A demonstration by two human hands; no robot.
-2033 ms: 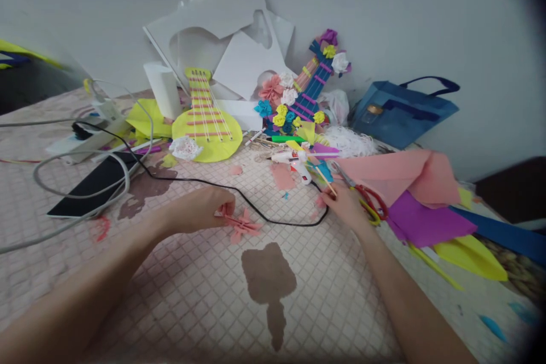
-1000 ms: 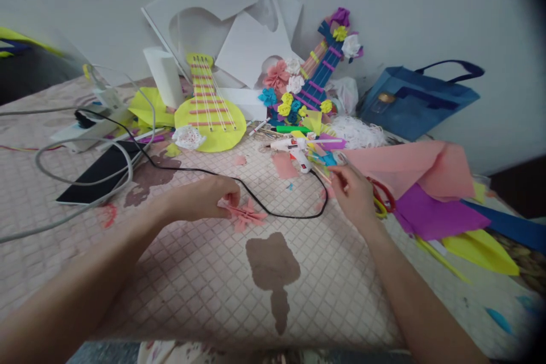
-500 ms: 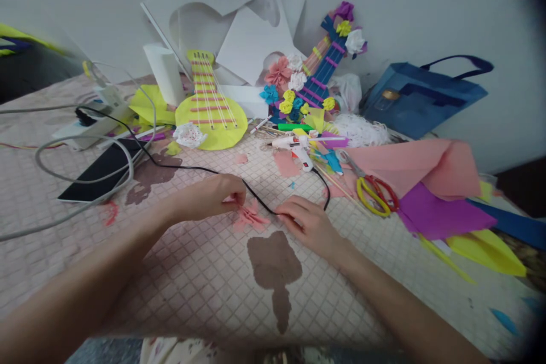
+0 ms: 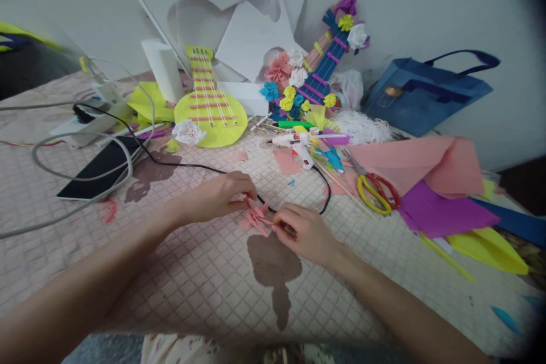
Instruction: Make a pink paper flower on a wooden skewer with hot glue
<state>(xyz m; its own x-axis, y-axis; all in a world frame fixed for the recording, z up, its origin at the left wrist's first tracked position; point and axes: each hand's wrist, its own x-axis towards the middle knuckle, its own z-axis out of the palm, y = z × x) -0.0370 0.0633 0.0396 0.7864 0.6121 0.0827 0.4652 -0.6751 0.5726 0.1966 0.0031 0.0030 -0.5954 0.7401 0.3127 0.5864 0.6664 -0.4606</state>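
Note:
A small pink paper flower (image 4: 257,216) lies on the quilted surface between my two hands. My left hand (image 4: 222,195) pinches its left side with closed fingers. My right hand (image 4: 302,231) is closed on its right side, fingertips touching the petals. A black cord (image 4: 191,169) runs just behind the flower to a white glue gun (image 4: 294,145).
Yellow-and-red scissors (image 4: 375,193) lie right of my hands beside pink, purple and yellow paper sheets (image 4: 426,182). Two paper guitars (image 4: 211,108) and white boards lean on the wall. A blue bag (image 4: 422,96), a black tablet (image 4: 100,168) and grey cables (image 4: 63,182) are around.
My right hand left the scissors area, came left across the cord and closed on the pink flower. My left hand kept hold of the flower and lifted it slightly.

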